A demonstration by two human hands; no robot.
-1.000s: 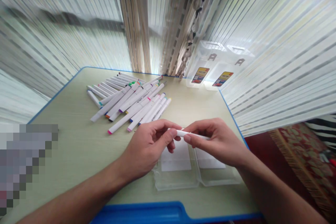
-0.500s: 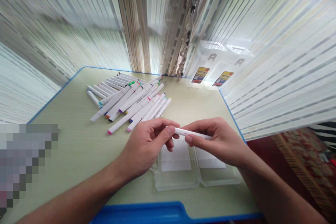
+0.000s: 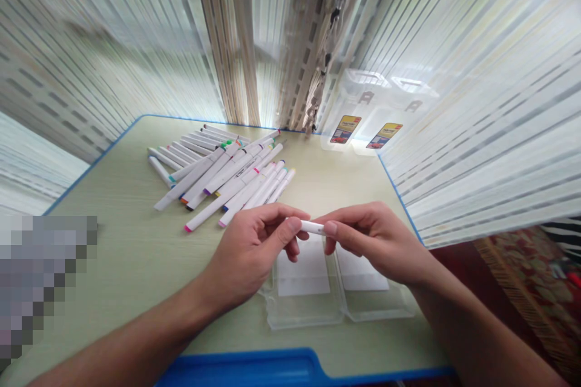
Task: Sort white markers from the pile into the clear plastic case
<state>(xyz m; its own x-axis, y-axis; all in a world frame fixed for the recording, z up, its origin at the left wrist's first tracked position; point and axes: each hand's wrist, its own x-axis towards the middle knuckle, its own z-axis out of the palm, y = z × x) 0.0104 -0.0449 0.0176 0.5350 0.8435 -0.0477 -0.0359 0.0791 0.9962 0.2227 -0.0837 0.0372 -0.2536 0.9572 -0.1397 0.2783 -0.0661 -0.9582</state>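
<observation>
Both hands hold one white marker (image 3: 314, 227) level above the table. My left hand (image 3: 254, 251) pinches its left end between thumb and fingers. My right hand (image 3: 372, 239) is closed round the rest of the barrel, which is mostly hidden in the fingers. Under the hands lie two flat clear plastic trays (image 3: 304, 308) side by side, each with a white label. Behind the hands a pile of several white markers with coloured caps (image 3: 227, 172) lies spread on the pale green table (image 3: 122, 242).
Two clear plastic boxes with yellow-red stickers (image 3: 363, 118) stand at the table's back right corner against striped curtains. The table has a blue rim (image 3: 245, 369). A patterned rug (image 3: 521, 278) shows to the right, below the table. A blurred patch covers the lower left.
My right hand has slid left along the marker, so less of the barrel shows between the hands. The left hand has barely moved.
</observation>
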